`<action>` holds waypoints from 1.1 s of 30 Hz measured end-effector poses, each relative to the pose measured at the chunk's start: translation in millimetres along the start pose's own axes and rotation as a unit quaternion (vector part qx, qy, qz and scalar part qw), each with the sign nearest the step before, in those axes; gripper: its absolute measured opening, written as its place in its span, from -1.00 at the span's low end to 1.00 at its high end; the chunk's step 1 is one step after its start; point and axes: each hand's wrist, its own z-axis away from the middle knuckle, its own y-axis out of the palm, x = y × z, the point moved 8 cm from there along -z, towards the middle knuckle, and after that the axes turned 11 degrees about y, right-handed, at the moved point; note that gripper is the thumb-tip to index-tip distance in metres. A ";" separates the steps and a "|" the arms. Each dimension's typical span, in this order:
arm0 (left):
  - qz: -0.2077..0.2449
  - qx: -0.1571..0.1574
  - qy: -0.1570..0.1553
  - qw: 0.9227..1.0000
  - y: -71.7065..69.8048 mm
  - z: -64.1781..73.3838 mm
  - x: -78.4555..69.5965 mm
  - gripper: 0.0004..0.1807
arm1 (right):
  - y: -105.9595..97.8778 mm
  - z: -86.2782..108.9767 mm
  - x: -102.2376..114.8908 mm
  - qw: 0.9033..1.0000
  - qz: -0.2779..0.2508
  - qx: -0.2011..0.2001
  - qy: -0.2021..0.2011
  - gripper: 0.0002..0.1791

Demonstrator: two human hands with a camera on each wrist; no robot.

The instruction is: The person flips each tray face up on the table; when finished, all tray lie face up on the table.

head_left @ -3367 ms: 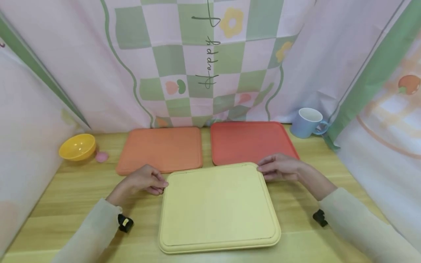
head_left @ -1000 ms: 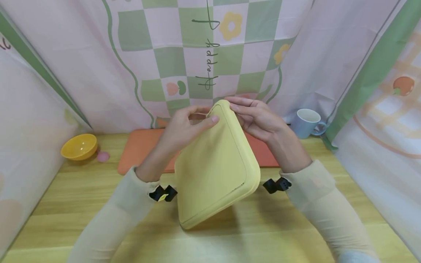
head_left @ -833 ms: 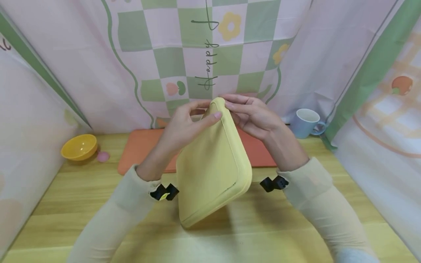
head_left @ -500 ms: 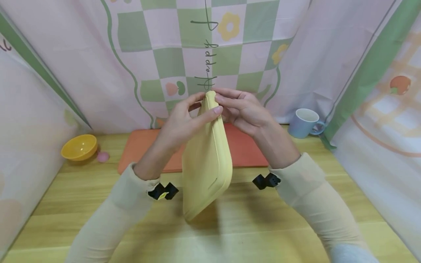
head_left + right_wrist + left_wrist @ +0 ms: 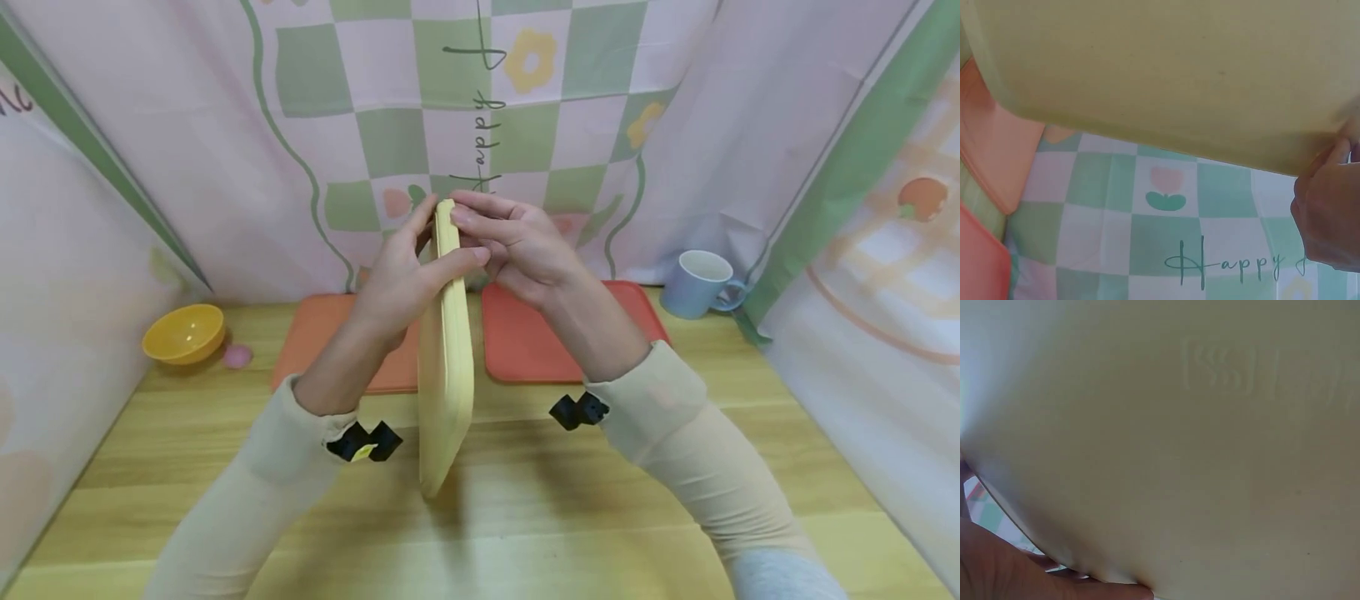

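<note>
A yellow tray (image 5: 456, 358) stands nearly edge-on to me in the head view, raised upright between both hands. My left hand (image 5: 401, 275) grips its upper end from the left, thumb laid across the narrow edge. From the other side my right hand (image 5: 525, 250) pinches the top corner with its fingers. In the left wrist view the tray's broad face (image 5: 1166, 450) fills the picture, with faint raised marks. The right wrist view shows the opposite face (image 5: 1166, 75) and its rim. Whether the lower corner touches the table is hard to tell.
Behind lie an orange tray (image 5: 315, 333) and a red tray (image 5: 517, 342) on the wooden table (image 5: 555, 533). A yellow bowl (image 5: 184, 335) and a small pink object (image 5: 237, 357) sit at left; a blue mug (image 5: 697, 283) stands at back right. Printed curtains (image 5: 525, 142) enclose the table.
The yellow tray, earlier with its broad face up and held by its far corners, has been raised and turned edge-on. Over the last second both hands have shifted left, the right one more.
</note>
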 end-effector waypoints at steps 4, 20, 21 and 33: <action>0.018 -0.008 0.016 1.000 -5.3 2.2 0.4 0.02 | 4.6 -0.4 -2.0 1.000 0.008 0.011 0.003 -0.56; -0.045 -0.026 0.059 0.997 -42.1 17.4 -8.9 -0.18 | -33.8 -6.6 -41.8 0.996 0.071 -0.018 0.052 -0.51; -0.052 -0.029 0.062 0.996 -44.7 19.0 -10.7 -0.22 | -37.8 -7.3 -46.7 0.995 0.078 -0.020 0.057 -0.50; -0.128 -0.059 0.046 0.989 -76.4 35.8 -27.2 -0.38 | -95.4 -18.4 -112.4 0.978 0.152 -0.039 0.139 -0.46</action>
